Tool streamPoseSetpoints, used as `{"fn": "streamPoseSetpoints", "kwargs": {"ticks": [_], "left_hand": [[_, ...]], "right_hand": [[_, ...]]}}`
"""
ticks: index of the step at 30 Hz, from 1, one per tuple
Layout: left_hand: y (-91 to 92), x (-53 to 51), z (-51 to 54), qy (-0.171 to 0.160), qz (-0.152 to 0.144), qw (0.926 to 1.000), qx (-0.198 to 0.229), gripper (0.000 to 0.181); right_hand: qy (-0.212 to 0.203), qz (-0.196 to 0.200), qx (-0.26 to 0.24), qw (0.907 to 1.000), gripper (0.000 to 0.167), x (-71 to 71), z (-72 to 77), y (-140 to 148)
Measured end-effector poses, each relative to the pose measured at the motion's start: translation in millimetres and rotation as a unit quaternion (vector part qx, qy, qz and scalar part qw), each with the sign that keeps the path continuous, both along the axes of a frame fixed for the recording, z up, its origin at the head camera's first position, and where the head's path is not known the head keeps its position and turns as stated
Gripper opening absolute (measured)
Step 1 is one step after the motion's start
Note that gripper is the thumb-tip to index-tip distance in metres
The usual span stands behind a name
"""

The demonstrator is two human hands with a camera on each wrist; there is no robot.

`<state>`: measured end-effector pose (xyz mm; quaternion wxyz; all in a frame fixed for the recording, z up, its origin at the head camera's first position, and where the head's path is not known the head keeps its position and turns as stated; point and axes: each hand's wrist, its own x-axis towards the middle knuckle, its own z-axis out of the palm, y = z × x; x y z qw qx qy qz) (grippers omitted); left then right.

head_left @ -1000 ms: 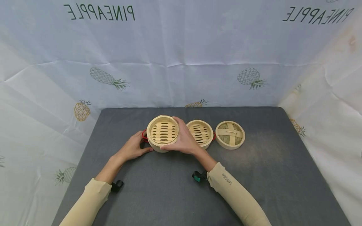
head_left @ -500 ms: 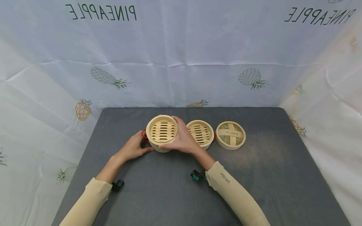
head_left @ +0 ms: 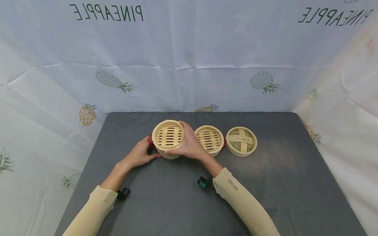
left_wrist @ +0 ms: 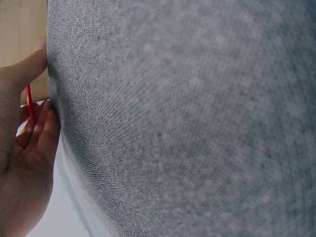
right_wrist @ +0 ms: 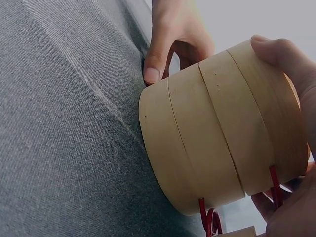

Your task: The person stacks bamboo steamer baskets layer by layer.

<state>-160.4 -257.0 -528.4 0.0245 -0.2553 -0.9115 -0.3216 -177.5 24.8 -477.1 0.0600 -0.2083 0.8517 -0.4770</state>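
In the head view a round bamboo steamer basket [head_left: 169, 136] with a slatted floor sits on top of a second steamer basket [right_wrist: 190, 133]. My right hand [head_left: 190, 142] grips the upper basket from its right side, thumb in front and fingers behind. Low on the left, my left hand [head_left: 141, 153] holds the lower basket, its thumb on the front wall. Red loop handles [right_wrist: 275, 185] hang from the tiers. In the right wrist view the two walls meet along a thin seam; the lower basket rests on the grey cloth.
Right of the stack stands another slatted steamer basket [head_left: 209, 139], partly behind my right hand. A woven bamboo lid [head_left: 241, 141] lies farther right. All are on a grey table [head_left: 183, 203], with a pineapple-print curtain [head_left: 189, 49] behind it.
My right hand and the upper basket have shifted slightly left over the lower one. My left hand stays in place. The head view has moved a little.
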Motion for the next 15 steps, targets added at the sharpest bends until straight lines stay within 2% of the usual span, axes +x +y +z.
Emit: {"fn": "streamPoseSetpoints", "kwargs": {"ticks": [7,15], "left_hand": [[5.3,2.5,10.7,-0.042,0.014,0.9986,-0.029,0.081],[6.4,1.9,10.8,-0.051,0.019,0.9979,-0.036,0.08]], "right_hand": [[0.0,0.001,0.017,0.9999,0.133,-2.2,0.6,-1.9],[-0.002,0.004,0.019,0.9998,0.132,-4.2,1.6,-1.4]]}}
